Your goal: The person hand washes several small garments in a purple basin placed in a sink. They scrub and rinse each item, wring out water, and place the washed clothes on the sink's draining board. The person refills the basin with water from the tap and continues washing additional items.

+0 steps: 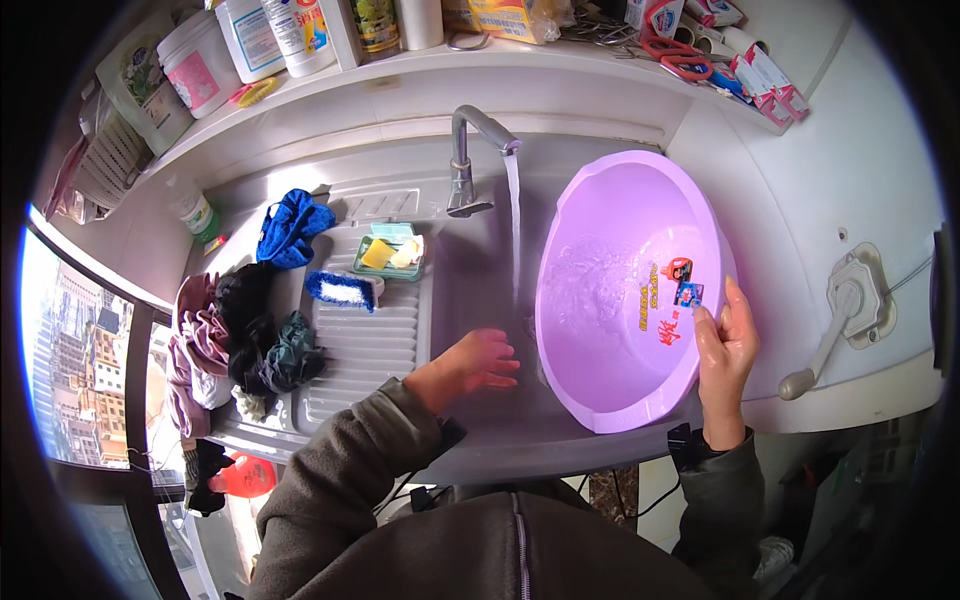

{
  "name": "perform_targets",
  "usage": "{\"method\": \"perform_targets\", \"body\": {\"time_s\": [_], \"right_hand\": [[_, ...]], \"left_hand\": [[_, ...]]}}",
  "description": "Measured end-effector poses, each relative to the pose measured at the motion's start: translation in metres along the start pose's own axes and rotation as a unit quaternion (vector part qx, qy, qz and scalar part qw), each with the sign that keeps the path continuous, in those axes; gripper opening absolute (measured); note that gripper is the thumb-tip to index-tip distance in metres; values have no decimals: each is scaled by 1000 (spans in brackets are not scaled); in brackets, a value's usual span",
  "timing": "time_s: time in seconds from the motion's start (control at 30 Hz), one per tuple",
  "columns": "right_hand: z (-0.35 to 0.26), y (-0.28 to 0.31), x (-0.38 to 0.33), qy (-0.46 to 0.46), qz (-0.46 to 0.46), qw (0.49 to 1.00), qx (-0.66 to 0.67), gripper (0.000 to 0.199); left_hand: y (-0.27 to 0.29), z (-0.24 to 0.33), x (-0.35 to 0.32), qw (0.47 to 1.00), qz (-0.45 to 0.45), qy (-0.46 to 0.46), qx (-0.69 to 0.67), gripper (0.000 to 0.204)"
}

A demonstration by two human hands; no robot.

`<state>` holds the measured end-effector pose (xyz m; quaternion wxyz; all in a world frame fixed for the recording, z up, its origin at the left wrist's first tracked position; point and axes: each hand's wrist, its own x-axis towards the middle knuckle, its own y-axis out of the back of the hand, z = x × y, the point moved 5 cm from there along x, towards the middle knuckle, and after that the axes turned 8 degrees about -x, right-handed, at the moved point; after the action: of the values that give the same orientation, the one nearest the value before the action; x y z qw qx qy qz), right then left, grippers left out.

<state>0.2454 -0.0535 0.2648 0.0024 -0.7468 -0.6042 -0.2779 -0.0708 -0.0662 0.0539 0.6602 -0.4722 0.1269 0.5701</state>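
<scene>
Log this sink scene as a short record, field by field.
Place: grey sink with a ribbed draining board
Left hand: open, fingers spread over the sink, near the water stream
Right hand: grip on the rim of the purple basin, which is tilted
Tap: running, the stream falling beside the basin
Draining board: soap dish, blue brush
Left of the board: pile of clothes

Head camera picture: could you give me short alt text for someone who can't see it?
A person's right hand tilts a purple basin in a grey sink while the tap runs; the left hand hovers open beside it. Clothes lie piled at the left.
</scene>
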Motion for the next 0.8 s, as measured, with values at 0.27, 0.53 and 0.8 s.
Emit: {"method": "perform_targets", "body": {"time_s": [0.27,0.53,0.8], "right_hand": [[-52,-61,13,192,-69,944,-258,46],[-78,-43,9,212,-56,928,-300,50],[-71,-16,-3,108,-30,971,-210,54]], "left_hand": [[6,108,38,976,72,-204,-12,46],[-37,146,87,970,43,-240,3,17],[-2,138,59,823,54,-330,460,34]]}}
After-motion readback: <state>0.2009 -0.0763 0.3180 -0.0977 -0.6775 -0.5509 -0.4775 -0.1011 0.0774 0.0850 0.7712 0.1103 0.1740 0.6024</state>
